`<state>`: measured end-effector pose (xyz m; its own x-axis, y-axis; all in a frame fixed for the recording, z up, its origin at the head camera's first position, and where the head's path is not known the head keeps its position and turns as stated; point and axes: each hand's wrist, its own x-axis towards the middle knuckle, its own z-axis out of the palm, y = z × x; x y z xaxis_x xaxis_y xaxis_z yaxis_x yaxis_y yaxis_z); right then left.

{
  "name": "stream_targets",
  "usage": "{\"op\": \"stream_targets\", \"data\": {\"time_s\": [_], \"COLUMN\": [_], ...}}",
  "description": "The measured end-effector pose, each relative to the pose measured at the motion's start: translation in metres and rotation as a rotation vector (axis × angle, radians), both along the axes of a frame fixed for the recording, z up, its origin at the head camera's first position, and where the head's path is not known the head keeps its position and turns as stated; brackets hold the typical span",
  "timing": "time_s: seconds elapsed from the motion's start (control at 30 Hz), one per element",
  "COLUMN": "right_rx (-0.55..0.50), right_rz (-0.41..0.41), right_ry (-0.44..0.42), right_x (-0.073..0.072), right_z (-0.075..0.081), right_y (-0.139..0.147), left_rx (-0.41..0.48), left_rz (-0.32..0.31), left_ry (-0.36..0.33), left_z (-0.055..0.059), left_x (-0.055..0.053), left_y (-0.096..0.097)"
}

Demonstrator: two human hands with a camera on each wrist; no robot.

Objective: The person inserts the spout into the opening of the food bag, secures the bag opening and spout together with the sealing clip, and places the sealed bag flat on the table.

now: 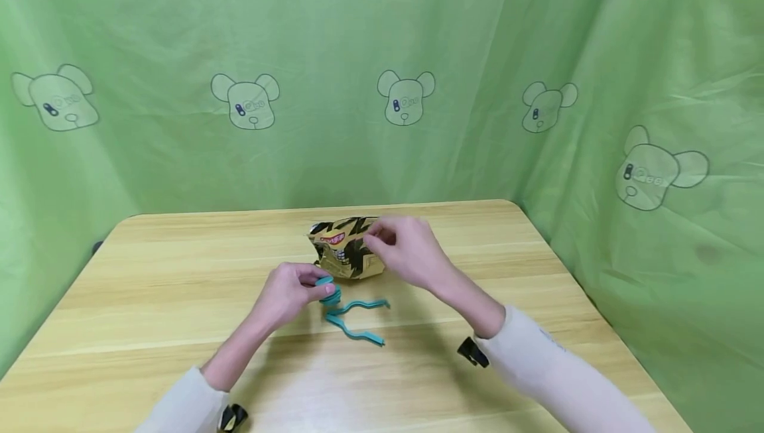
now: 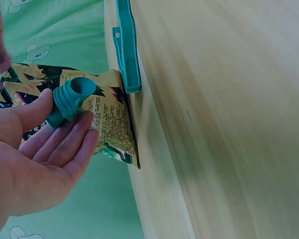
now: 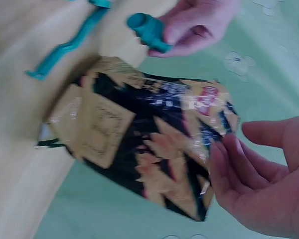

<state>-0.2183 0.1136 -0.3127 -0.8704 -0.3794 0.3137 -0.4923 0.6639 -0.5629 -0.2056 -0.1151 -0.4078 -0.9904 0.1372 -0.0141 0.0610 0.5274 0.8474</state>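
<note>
My left hand pinches a small teal threaded spout between thumb and fingers. Its round open mouth faces up and away from the palm in the left wrist view. Just beyond it stands a crinkled gold-and-black snack bag, its base on the table. My right hand is at the bag's upper right side, with fingertips right at the bag's edge and the thumb held apart from them. In front of the bag a long teal bag clip lies on the table, its two wavy arms spread in a V.
The wooden table has rounded far corners. Green curtains with mouse-head outlines hang behind it and along the right side. Black straps show at both sleeves.
</note>
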Motion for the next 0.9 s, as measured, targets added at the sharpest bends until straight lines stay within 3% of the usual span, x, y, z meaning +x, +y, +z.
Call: {"op": "stream_targets", "data": {"time_s": [0.13,0.3,0.6,0.9], "right_rx": [-0.087,-0.114,-0.088,-0.116], "right_rz": [-0.018,-0.023,-0.025,-0.013], "right_ry": [0.115,0.232,0.228,0.243], "right_x": [-0.002,-0.007,-0.019,-0.025], "right_z": [0.009,0.007,-0.007,-0.011], "right_y": [-0.008,-0.015,-0.025,-0.028], "left_rx": [0.0,-0.004,-0.003,-0.051], "left_rz": [0.0,-0.002,-0.006,-0.056], "left_ry": [-0.004,0.002,0.008,0.016], "left_z": [0.001,0.0,0.002,0.029], "left_x": [0.0,0.0,0.001,0.0], "left_y": [-0.001,-0.002,-0.007,-0.023]}}
